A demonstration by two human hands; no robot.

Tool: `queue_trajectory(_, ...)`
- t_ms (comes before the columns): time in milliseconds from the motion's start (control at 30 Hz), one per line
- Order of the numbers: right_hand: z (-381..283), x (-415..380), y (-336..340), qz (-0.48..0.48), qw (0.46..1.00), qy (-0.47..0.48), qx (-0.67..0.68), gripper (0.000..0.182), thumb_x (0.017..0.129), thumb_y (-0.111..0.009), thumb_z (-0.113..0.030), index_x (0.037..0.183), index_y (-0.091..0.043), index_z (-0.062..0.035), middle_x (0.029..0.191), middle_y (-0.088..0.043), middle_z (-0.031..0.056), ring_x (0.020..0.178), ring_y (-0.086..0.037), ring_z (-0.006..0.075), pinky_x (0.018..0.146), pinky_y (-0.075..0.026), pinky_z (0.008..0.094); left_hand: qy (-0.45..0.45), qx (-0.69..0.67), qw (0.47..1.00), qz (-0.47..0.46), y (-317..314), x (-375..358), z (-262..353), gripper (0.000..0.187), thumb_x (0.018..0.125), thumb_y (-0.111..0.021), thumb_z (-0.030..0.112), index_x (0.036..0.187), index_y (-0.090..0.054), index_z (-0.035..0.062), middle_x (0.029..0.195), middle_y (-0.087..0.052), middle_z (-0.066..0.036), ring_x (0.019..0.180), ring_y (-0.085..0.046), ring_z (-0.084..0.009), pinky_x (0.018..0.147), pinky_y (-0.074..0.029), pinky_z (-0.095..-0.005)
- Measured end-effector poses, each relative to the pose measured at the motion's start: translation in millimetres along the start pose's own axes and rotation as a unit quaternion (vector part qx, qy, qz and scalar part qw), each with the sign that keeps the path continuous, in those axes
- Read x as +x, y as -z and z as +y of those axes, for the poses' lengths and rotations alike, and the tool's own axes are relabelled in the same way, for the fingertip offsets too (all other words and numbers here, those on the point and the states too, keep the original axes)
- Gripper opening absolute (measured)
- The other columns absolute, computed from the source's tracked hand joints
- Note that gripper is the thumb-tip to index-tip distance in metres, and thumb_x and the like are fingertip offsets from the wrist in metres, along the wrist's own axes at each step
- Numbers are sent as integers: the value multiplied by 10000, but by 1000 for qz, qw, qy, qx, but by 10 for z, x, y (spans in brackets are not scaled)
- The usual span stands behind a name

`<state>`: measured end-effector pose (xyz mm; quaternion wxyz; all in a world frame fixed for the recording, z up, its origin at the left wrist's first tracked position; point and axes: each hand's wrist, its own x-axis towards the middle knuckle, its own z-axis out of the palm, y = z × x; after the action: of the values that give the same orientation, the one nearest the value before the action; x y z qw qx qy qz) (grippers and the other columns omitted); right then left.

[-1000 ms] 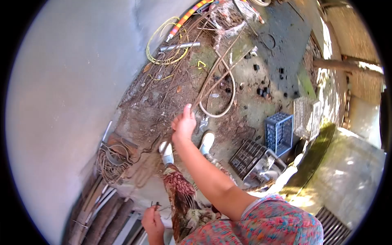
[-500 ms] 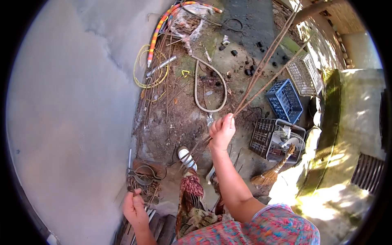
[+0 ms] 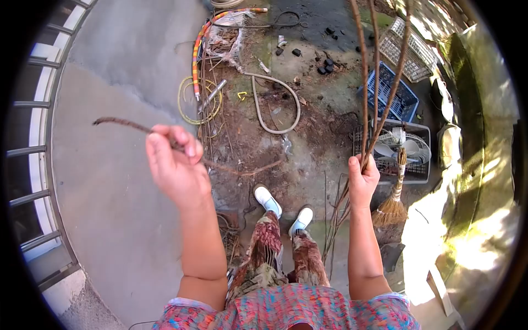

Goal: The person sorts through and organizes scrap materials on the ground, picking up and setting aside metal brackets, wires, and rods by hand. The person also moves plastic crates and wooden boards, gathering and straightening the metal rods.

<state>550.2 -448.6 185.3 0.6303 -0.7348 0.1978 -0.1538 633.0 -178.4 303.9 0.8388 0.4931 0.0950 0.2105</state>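
My left hand is raised in front of the grey wall, its fingers closed round a thin, bent brown twig. One end of that twig sticks out to the left and the other curves off to the right. On the right, my right hand grips a bundle of long brown sticks. Their upper ends fan out past the top edge, while the lower, thinner ends hang down beside my leg. The two hands are well apart.
A beige hose loop, a yellow coiled hose and a striped pole lie ahead. To the right stand a blue crate, a grey crate holding a fan, and a straw broom. A barred window is at left.
My left hand has risen from the low pile beside the wall, with the twig in it. My right hand has shifted right with its sticks, which now point more upright.
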Motion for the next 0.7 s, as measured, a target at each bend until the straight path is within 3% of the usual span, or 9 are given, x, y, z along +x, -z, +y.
queue_trajectory(133,217,-474,726,-39,996,16,-84,268,755,-705,-183,661,-509,-26,559,-409,-19,532,-353,58,474,-316,225,163,-61,977,-127,-153,-121,-520,248,962,-316,239,886,-462,54,961,-561,-190,732,-564,-243,524,-446,-267)
queue_trajectory(200,174,-713,971,-60,984,-6,-167,257,729,-706,-218,664,-534,-38,551,-433,46,488,-418,147,475,-355,269,286,-71,955,-38,-403,-325,-823,324,967,-253,258,849,-448,27,1153,-482,-261,1025,-517,-406,755,-516,-461)
queue_trajectory(300,399,-1038,1300,-71,957,78,-271,299,694,-709,-311,662,-547,-61,548,-436,74,491,-463,225,460,-371,313,414,-86,906,5,-537,-650,-1333,375,966,-217,268,821,-438,3,1239,-400,-283,1170,-356,-496,927,-367,-615)
queue_trajectory(333,438,-1175,1405,-92,952,20,-291,301,666,-708,-337,660,-555,-78,628,-493,59,620,-516,220,552,-396,348,429,-53,902,13,-615,-815,-1456,335,958,-249,238,803,-430,2,1276,-367,-288,1171,-345,-506,959,-314,-633)
queue_trajectory(500,757,-1602,1834,-96,926,-48,-361,263,671,-684,-335,680,-565,-102,892,-565,40,943,-484,267,790,-342,446,541,-55,839,-19,-269,-1211,-2165,298,928,-288,195,770,-459,9,1233,-440,-248,1124,-441,-437,923,-388,-594)
queue_trajectory(533,852,-1661,1893,-79,935,32,-343,266,684,-677,-337,712,-568,-96,856,-567,49,886,-510,266,739,-367,429,605,-109,789,-21,-140,-1215,-2315,276,917,-305,180,812,-488,2,1219,-462,-239,1102,-474,-404,907,-419,-562)
queue_trajectory(567,964,-1795,1912,-97,948,3,-304,272,718,-646,-357,757,-564,-101,847,-585,60,812,-548,263,673,-403,401,667,-162,727,-17,-43,-1239,-2478,265,907,-321,165,854,-518,-4,1206,-483,-229,1081,-507,-370,892,-449,-530)
queue_trajectory(600,1078,-1928,1933,-111,957,-28,-265,282,752,-615,-377,802,-559,-106,838,-602,70,739,-585,260,607,-439,373,625,-115,767,-85,1,-1364,-2587,268,888,-334,138,956,-539,-20,1139,-541,-209,1007,-569,-320,859,-493,-460)
queue_trajectory(700,1285,-2365,2083,-208,918,-169,-294,316,835,-503,-450,936,-530,-151,715,-590,111,618,-575,309,533,-450,396,661,-99,738,-90,147,-1691,-2883,184,860,-404,72,927,-550,-19,960,-621,-140,776,-624,-221,716,-533,-378)
